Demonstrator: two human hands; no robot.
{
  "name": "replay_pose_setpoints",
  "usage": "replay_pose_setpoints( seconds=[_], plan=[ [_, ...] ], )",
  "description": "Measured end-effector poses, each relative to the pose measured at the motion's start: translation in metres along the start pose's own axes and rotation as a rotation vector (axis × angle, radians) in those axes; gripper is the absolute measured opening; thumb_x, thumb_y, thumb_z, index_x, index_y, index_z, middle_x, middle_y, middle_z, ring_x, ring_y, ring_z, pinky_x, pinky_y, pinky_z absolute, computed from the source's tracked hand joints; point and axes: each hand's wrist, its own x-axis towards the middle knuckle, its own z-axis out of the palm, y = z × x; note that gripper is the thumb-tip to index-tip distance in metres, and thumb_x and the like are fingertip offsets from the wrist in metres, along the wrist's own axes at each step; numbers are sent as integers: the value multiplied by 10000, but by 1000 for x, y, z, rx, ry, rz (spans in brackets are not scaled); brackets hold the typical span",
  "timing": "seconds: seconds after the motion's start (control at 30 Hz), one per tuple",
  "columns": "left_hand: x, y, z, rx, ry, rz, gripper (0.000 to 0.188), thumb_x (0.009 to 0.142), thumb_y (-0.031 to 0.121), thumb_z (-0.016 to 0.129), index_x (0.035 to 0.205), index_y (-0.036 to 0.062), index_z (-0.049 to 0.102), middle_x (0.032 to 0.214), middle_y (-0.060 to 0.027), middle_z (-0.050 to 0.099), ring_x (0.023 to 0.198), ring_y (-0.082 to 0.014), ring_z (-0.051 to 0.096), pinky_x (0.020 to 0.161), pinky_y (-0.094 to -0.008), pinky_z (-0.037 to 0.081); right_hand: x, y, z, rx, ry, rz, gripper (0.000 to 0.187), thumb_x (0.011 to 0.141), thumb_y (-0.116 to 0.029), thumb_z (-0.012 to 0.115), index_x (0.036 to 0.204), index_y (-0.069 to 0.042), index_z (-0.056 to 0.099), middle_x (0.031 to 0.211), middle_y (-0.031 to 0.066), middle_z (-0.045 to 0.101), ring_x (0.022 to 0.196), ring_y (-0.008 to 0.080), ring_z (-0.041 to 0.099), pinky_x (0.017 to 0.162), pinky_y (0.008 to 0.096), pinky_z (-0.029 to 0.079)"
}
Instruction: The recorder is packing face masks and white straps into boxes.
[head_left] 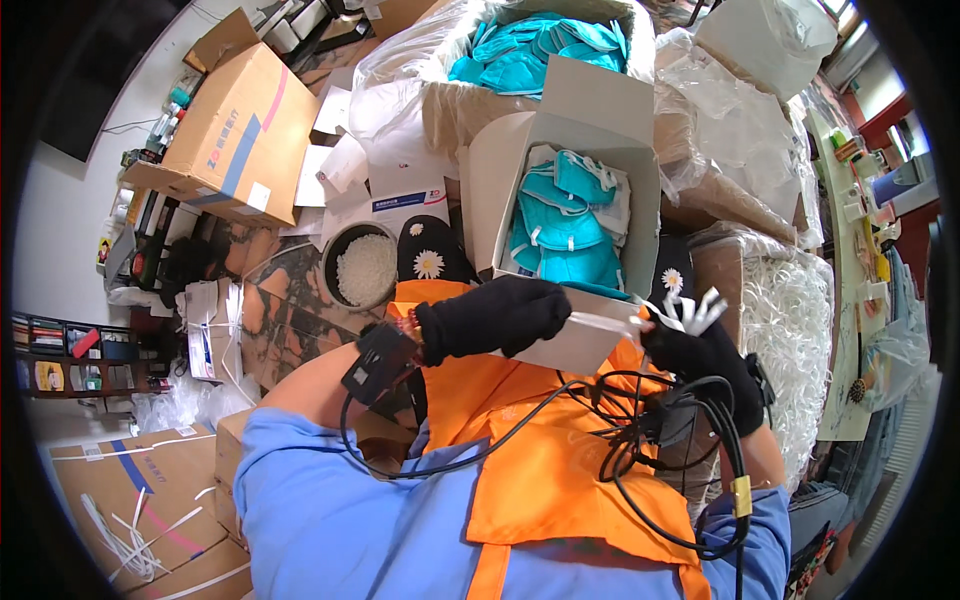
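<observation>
My left hand (495,318), in a black glove, is closed in front of the white box (640,160), its fingers pinching one end of a thin white strap (603,319). The strap runs taut across to my right hand (705,365), also black-gloved. A bunch of white straps (697,312) sticks up out of that hand's closed fingers. Just beyond both hands, the open box holds several teal face masks (565,225) with white straps on them. My orange apron (570,490) lies below the hands.
At the back stands a plastic-lined carton with a heap of teal masks (545,45). A carton of white straps (785,330) is at my right. A bowl of white pieces (366,268) stands on the left, near a large cardboard box (235,140). Black cables (625,440) hang over my right forearm.
</observation>
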Motion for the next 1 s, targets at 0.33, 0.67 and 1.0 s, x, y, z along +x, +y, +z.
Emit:
replay_pose_setpoints(
  seconds=[0.33, 0.67, 1.0],
  plan=[
    [51, 1, 12, 115, -12, 242, 296, 997, 317, 486, 1026, 40, 587, 724, -28, 567, 519, -110, 547, 487, -264, 454, 55, -20, 8, 284, 277, -59, 145, 860, -178, 666, 827, -45, 617, 696, 58, 615, 624, 208, 573, 593, 343, 425],
    [52, 25, 25, 272, 40, 59, 299, 964, 323, 561, 1075, 50, 614, 733, -73, 617, 544, -136, 547, 507, -317, 452, 56, -6, 7, -22, 202, -213, 204, 807, -143, 702, 863, -30, 541, 706, 142, 548, 657, 305, 575, 581, 378, 432],
    [84, -32, 17, 753, 464, 718, 223, 974, 245, 525, 921, 51, 621, 674, -82, 554, 588, -190, 557, 607, -298, 478, 46, 2, 13, 1080, 111, 265, 169, 926, -180, 631, 995, -25, 634, 792, -28, 589, 698, 74, 526, 622, 262, 441]
  ],
)
